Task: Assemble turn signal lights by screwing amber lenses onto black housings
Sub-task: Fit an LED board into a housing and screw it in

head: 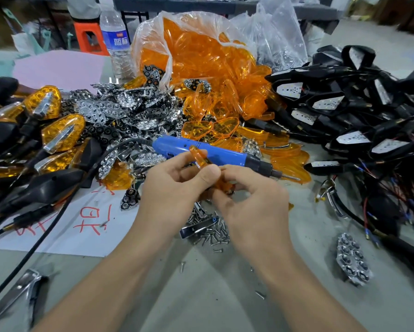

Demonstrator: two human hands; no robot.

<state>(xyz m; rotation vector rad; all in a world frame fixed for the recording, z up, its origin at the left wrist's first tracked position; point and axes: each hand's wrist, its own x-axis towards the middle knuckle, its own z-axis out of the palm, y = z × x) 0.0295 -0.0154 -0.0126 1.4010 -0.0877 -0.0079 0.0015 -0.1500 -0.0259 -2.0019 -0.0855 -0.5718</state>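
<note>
Over the counter [225,298], the left hand [174,195] curls its fingers [177,167] and thumb round an amber lens [199,155] held on edge, and the right hand [253,204] pinches the lens's lower end. Beyond them lenses [208,68] spill from a bag, with housings [345,109] heaped at right. A blue screwdriver [177,146] lies just behind the held lens, and screws [213,233] lie under the hands.
</note>
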